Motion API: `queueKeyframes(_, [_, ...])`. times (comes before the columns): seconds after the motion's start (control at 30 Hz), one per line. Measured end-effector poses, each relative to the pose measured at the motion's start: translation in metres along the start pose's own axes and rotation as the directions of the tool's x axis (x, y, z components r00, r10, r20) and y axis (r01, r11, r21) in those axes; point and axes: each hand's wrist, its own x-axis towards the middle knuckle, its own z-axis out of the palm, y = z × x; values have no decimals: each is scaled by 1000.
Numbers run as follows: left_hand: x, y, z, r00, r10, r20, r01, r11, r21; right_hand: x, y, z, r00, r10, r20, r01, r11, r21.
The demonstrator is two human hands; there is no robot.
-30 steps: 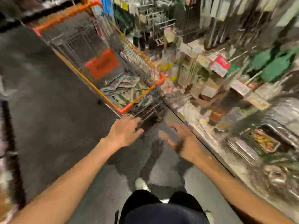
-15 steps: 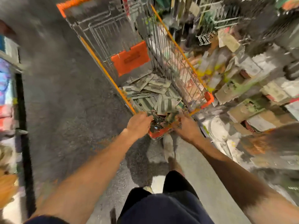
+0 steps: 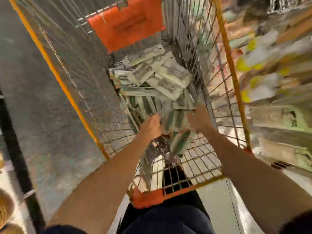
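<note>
- Head view, looking straight down: dark navy clothing (image 3: pixel 168 222) fills the bottom edge, and two bare forearms stretch away from it over the rim of a wire cart (image 3: pixel 67 86).
- Nearest part of the cart is its orange corner bumper (image 3: pixel 146 198), just in front of the person's body; the near wire wall stands between the two forearms, with a dark patch of clothing showing through the mesh.
- Inside the basket, the left grip (image 3: pixel 151 125) shows the back of the hand, fingers bent down onto the green-and-white packets (image 3: pixel 175 120). Motion blur hides whether they close round anything.
- Just across from it, the right grip (image 3: pixel 199 119) touches the same cluster from the other side, close to the cart's right wire wall — clenched or released, it cannot be told.
- Below and between the two hands a tilted packet (image 3: pixel 181 142) leans against the near wall of the basket.
- Beyond the hands a loose pile (image 3: pixel 152 76) of flat packets of the same kind lies criss-crossed on the basket floor, filling its middle.
- At the far end an orange flap (image 3: pixel 125 26) hangs on the wire above the pile.
- Left of the cart lies grey floor (image 3: pixel 42 115), with a black post (image 3: pixel 15 141) at the frame's edge; on the right, store shelves (image 3: pixel 270 73) of blurred goods run close alongside.
</note>
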Motion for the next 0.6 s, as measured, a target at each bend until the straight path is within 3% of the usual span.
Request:
queueKeyframes(0.13, [50, 1, 22, 988, -154, 4, 151, 967, -206, 34, -6, 3, 998, 56, -31, -55, 998, 37])
queueKeyframes(0.4, [82, -1, 39, 984, -174, -37, 168, 977, -134, 58, -7, 22, 987, 142, -74, -141, 990, 9])
queueKeyframes(0.6, [78, -5, 23, 924, -317, 212, 380, 817, -435, 65, -4, 26, 974, 202, -106, -203, 979, 2])
